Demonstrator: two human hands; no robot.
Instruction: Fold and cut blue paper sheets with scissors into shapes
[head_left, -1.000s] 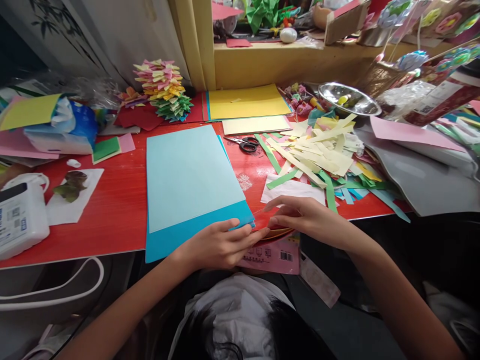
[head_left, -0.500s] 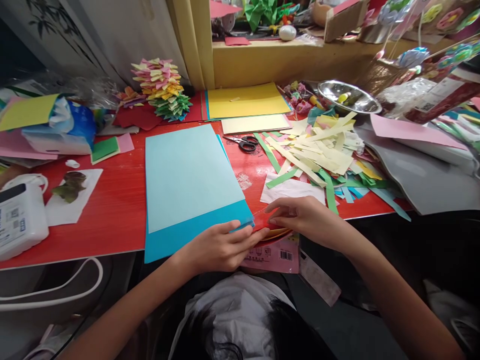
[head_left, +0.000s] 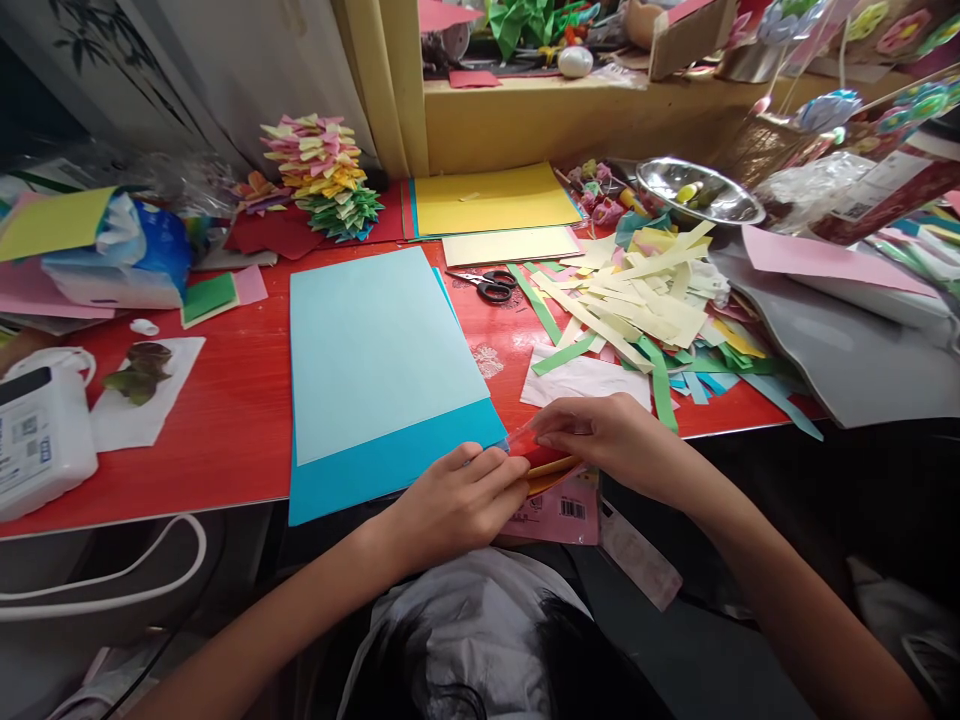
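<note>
Small red paper piece (head_left: 541,457) sits at the near edge of the red wooden table (head_left: 232,420), just right of the dark blue sheet's corner, pinched between both hands. Only one view, the head camera.

Left hand (head_left: 457,500): fingers curled, tips pressed together on the left end of the red piece. Right hand (head_left: 611,437): thumb and forefinger pinch the right end from above, other fingers loosely curled. A yellow-orange layer shows under the red; cannot tell whether it is part of the same piece. A clear film-like edge seems to stick up at the left tip, too small to be sure.

Doing this well, by my judgement: keep both pinches close to the ends, hold the piece taut and flat, line edges before pressing, work off the table edge so fingers get underneath.

Around: large pale blue paper sheet (head_left: 379,350) lies on a dark blue paper sheet (head_left: 375,465), touching the left fingers' side. Black-handled scissors (head_left: 487,285) further back. Heap of cream and green paper strips (head_left: 637,310) beyond the right hand. Pink printed packet (head_left: 555,510) overhangs the edge under the hands. White glue bottle (head_left: 37,435) far left. Steel bowl (head_left: 697,190) at the back right.
</note>
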